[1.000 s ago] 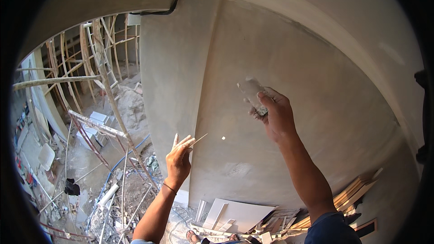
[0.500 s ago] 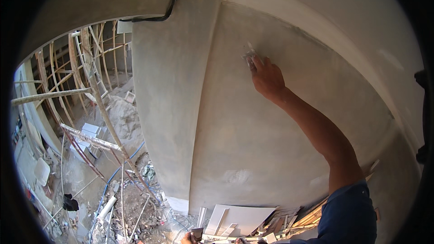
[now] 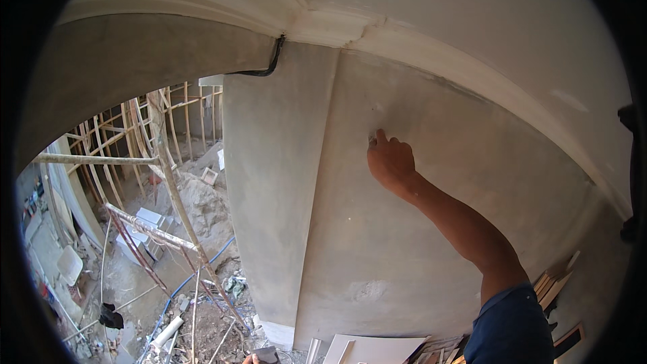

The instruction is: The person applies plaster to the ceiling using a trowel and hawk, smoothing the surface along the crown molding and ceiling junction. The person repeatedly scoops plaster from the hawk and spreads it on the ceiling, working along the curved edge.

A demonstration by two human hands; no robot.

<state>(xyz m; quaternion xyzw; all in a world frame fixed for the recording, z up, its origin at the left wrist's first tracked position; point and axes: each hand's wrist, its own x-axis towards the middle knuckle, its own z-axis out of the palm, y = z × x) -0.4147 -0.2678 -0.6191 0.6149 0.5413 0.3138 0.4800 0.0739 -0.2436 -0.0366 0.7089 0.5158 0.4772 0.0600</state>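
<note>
My right hand [image 3: 391,162] is raised against the grey plastered wall [image 3: 377,229], fingers closed and index finger stretched upward. It grips a small scraper, most of which the fingers hide. Just above the hand, a pale patch with small dark specks marks the wall. At the lower edge, only the fingertips of my left hand [image 3: 252,359] show. They are closed on a flat, dark grey putty knife [image 3: 267,355], cut off by the picture's edge.
A vertical corner runs down the wall left of my right hand. White moulding [image 3: 431,47] borders the ceiling. Scaffold poles [image 3: 178,202] stand at left over rubble, a blue hose and white boxes [image 3: 145,226]. Pale boards [image 3: 374,349] lean at the wall's foot.
The view has tilted upward, so the wall and my right hand sit lower in the picture. My right hand has come slightly down from the pale patch. My left hand is now nearly out of view.
</note>
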